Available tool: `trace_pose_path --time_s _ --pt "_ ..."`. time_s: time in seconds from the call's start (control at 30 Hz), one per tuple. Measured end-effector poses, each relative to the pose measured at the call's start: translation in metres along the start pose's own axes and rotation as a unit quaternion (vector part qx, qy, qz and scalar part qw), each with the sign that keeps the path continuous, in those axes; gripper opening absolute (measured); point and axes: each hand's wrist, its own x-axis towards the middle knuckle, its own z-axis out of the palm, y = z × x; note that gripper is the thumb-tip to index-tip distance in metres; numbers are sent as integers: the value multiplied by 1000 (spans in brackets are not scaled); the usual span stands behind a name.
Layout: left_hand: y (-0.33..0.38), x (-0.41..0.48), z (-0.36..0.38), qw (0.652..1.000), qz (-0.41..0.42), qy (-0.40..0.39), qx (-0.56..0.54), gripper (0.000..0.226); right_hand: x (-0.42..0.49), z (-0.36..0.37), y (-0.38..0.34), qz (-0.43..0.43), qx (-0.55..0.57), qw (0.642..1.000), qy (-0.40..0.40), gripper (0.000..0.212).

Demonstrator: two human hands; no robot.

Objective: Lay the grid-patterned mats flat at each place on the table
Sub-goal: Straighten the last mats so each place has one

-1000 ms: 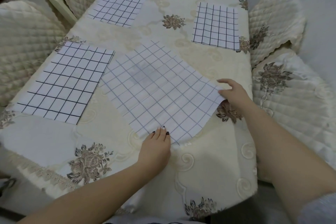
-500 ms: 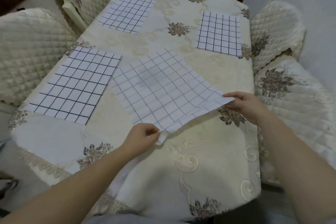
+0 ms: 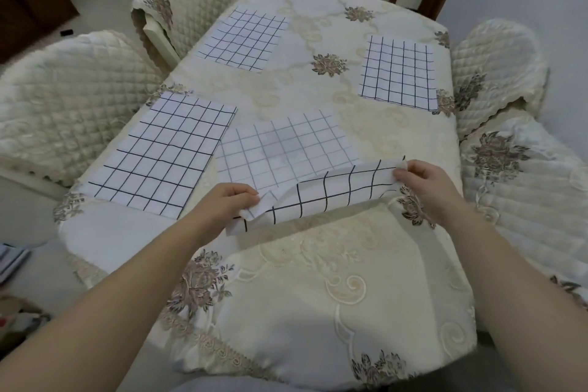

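We see both hands gripping the near edge of one grid-patterned mat [image 3: 286, 149] at the centre of the frame. The left hand [image 3: 226, 200] is closed in a pinch on the mat's near left corner, and the right hand [image 3: 423, 181] is closed in a pinch on its near right corner. Between them the near edge is raised off the surface [image 3: 318, 280] and folded back toward us, so a strip with bold dark lines shows, while the rest of the mat lies on the cloth with paler grey lines facing up.

Three other mats lie flat. The left mat [image 3: 162, 153] sits at the left of the frame, its right edge just beside or touching the held mat; we cannot tell which. The far left mat [image 3: 243, 40] lies at the upper middle, and the far right mat [image 3: 397, 71] lies at the upper right, both well apart from the held one.

The surface is covered by a cream tablecloth with brown flower motifs. Quilted chair covers [image 3: 63, 99] flank it on both sides of the frame.

We can read no brand, label or writing anywhere.
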Motion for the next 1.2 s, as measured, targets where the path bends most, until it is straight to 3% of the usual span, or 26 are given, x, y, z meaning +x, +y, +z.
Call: trace_pose_path --time_s 0.17,0.27,0.37,0.47,0.6,0.93,1.2 --pt "5 -4 -17 998 -26 44 -26 29 -8 16 -9 12 13 1000 -12 12" --pt "1 -5 -22 983 -61 96 -143 43 -15 26 -18 15 29 999 -13 21" --pt "-8 -6 -30 974 -47 80 -207 59 -19 36 -20 42 78 996 -6 16" --pt "-13 -11 -36 988 -26 48 -148 51 -16 39 -18 65 128 990 -3 18" --pt "-17 -12 -41 994 -28 64 -83 26 -14 40 -16 99 147 984 -6 18" --pt "-16 9 -44 991 -55 96 -75 24 -2 36 -3 119 125 985 -9 4" --pt "-18 45 -41 986 -65 136 -74 24 19 38 10 140 107 984 -24 18"
